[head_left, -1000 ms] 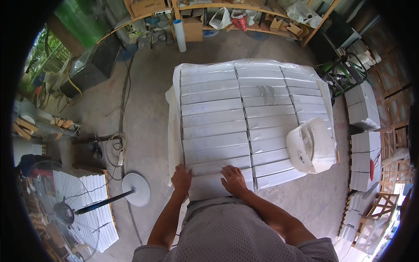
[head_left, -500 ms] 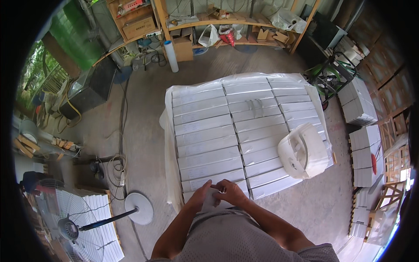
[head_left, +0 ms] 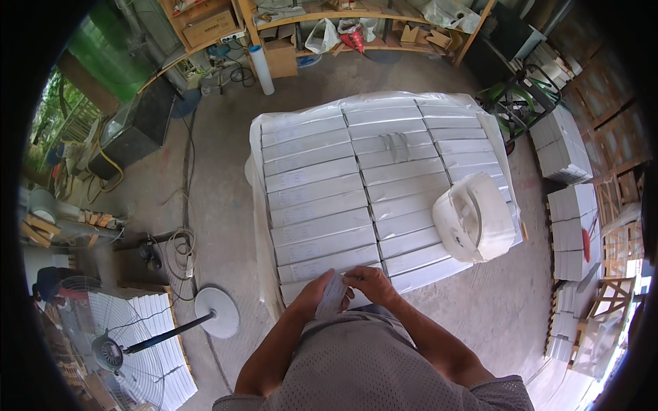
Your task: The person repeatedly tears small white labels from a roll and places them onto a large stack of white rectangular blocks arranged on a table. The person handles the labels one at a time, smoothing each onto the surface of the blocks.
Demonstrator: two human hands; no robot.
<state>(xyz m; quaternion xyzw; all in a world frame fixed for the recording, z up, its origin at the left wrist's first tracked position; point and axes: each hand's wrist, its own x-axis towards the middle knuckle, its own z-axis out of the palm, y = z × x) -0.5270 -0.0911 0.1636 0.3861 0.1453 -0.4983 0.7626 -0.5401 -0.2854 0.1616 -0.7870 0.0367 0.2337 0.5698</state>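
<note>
A pale strip of printed paper, like a sheet of labels point(head_left: 332, 299), is held upright close to my body. My left hand point(head_left: 314, 293) grips its left side. The fingers of my right hand point(head_left: 371, 283) pinch at its upper right corner. Just beyond my hands lies a broad stack of long white boxes point(head_left: 319, 217), set in three columns and wrapped round the edges in clear plastic film point(head_left: 257, 205). A white plastic bucket point(head_left: 446, 218) with some content inside rests on the right part of the stack. Two small curved translucent pieces point(head_left: 394, 147) lie on the far boxes.
A standing fan point(head_left: 107, 353) with a round white base point(head_left: 217, 313) is at the left, beside more white boxes point(head_left: 166, 335). Cables point(head_left: 181, 253) run over the floor. A hand cart point(head_left: 524, 103) and stacked cartons point(head_left: 561, 147) line the right. Wooden shelves point(head_left: 329, 15) stand at the back.
My view has tipped, so the stack sits higher in the picture. The paper strip has been turned and shows its printed face, with my right fingers now at its upper corner.
</note>
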